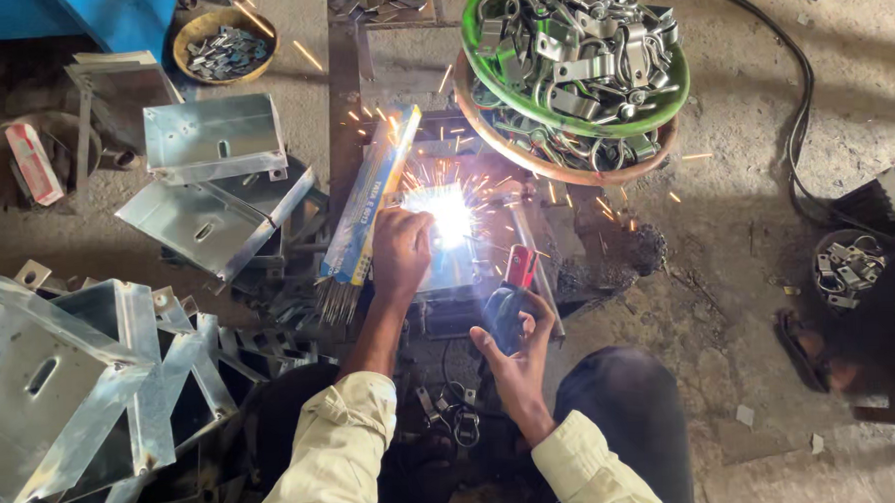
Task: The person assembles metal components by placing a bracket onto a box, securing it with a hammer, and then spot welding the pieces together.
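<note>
My left hand (400, 251) rests on a small metal piece on the work block, right beside a bright white welding arc (450, 218) that throws orange sparks. Whether its fingers grip the piece I cannot make out. My right hand (515, 340) is closed around a dark-handled electrode holder (516, 279) with a red jaw, its tip pointing up into the arc. A blue and yellow packet of welding rods (368, 200) lies just left of my left hand, with bare rod ends sticking out at its lower end.
A green bowl (481, 58) heaped with metal clamps sits on a brown basin at top centre. Bent galvanised sheet boxes (60, 384) pile up at left. A small bowl of parts (225, 46) is top left, a black cable (798, 120) runs at right.
</note>
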